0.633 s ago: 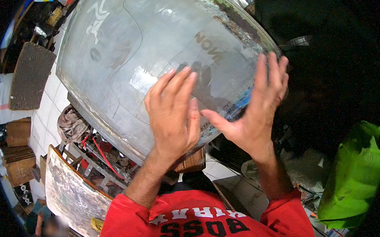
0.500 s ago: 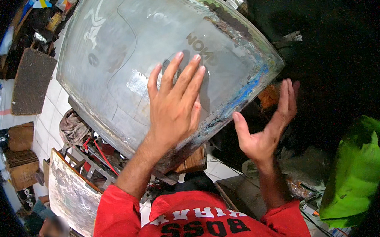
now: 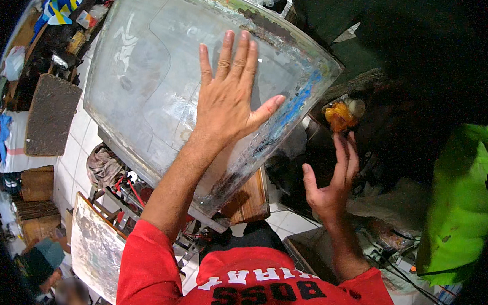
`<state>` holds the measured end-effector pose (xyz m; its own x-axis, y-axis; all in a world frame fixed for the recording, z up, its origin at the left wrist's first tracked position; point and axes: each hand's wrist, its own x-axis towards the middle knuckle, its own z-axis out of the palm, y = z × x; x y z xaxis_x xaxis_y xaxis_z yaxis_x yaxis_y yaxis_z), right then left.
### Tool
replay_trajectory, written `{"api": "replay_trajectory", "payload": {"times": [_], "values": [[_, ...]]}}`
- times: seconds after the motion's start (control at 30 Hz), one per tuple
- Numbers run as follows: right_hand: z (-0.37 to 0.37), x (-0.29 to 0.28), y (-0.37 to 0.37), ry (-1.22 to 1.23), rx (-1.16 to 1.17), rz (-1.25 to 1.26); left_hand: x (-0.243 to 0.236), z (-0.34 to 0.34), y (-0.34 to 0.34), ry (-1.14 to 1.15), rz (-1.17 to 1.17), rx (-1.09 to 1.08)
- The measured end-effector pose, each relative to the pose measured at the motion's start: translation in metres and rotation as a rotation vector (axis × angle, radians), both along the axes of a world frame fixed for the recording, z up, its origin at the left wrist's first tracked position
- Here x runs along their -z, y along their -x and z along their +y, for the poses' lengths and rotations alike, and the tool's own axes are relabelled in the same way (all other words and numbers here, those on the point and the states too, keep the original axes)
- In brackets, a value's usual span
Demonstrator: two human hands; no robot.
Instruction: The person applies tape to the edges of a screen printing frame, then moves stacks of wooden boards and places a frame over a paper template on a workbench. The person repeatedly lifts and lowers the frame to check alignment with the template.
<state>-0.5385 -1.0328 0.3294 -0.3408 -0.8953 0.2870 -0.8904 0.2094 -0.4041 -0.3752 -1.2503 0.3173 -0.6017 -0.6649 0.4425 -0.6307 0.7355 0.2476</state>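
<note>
A large grey, glassy panel (image 3: 142,102) with rounded corners lies tilted across the upper middle. Blue and dark paint-like smears run along its right and near edges. My left hand (image 3: 227,90) is over the panel, palm down, with its fingers stretched out and thumb spread. It seems to rest on the surface and holds nothing visible. Off the panel's right edge, my right hand (image 3: 334,183) is raised with fingers and thumb apart and nothing seen in it. Just beyond its fingertips is an orange and whitish lump (image 3: 341,114), whose kind I cannot make out.
A wooden block (image 3: 246,199) shows below the panel. On the left are a crumpled rag (image 3: 105,166), a paint-stained board (image 3: 94,246), a dark board (image 3: 53,114) and a person (image 3: 43,262). Bright green sheeting (image 3: 459,207) hangs at right, near cables (image 3: 397,280).
My left hand has slid forward over the panel and its thumb has swung out. My right hand has moved slightly left and lower. The view has shifted, uncovering more of the orange lump.
</note>
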Motion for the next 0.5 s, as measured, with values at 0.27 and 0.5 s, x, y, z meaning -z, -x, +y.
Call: {"api": "replay_trajectory", "payload": {"times": [0.27, 0.5], "values": [[0.013, 0.008, -0.018, -0.025, -0.165, -0.149, -0.005, 0.047, -0.005, -0.197, 0.116, 0.328], [0.019, 0.006, -0.017, 0.013, -0.174, -0.24, 0.006, 0.016, 0.024, -0.067, 0.173, -0.004]]}}
